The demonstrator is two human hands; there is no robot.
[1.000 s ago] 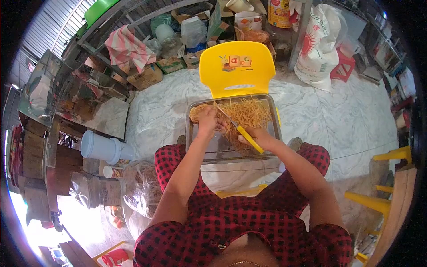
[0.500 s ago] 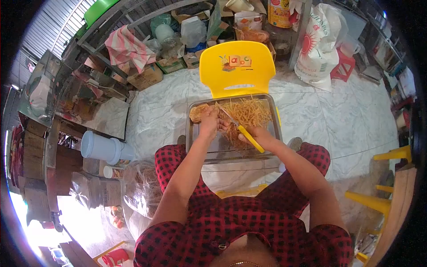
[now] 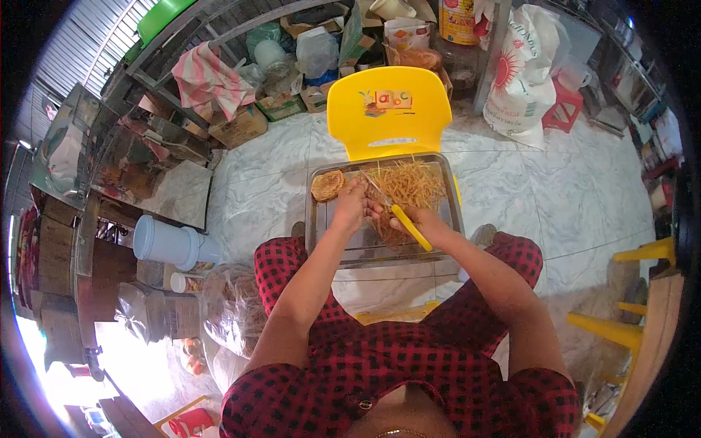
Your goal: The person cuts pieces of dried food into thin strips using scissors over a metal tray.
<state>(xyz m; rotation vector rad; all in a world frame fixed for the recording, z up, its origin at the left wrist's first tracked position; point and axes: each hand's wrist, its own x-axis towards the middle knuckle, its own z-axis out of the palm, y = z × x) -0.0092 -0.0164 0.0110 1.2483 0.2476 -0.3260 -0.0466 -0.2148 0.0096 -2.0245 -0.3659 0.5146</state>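
On the seat of a yellow chair lies a metal tray [image 3: 350, 255]. A heap of thin yellow-brown strands [image 3: 409, 186] covers its middle and right. A round tan bundle [image 3: 328, 185] sits in the tray's back left corner. My right hand [image 3: 425, 225] is wrapped round the yellow handle of scissors [image 3: 411, 226], whose blades point up and left over the strands. My left hand [image 3: 355, 206] is beside the blade tips at the heap's left edge, its fingers curled together; what they pinch is too small to make out.
The yellow chair back [image 3: 390, 109] rises behind the tray. White buckets [image 3: 164, 239] and a clear plastic bag [image 3: 234, 306] are at the left. A white sack [image 3: 518, 80] and a red stool [image 3: 561, 106] stand at the back right. Yellow stool legs [image 3: 606, 332] show at the right.
My left hand has moved a little to the right, away from the round tan bundle, which now shows more fully. My right hand and the scissors have hardly moved.
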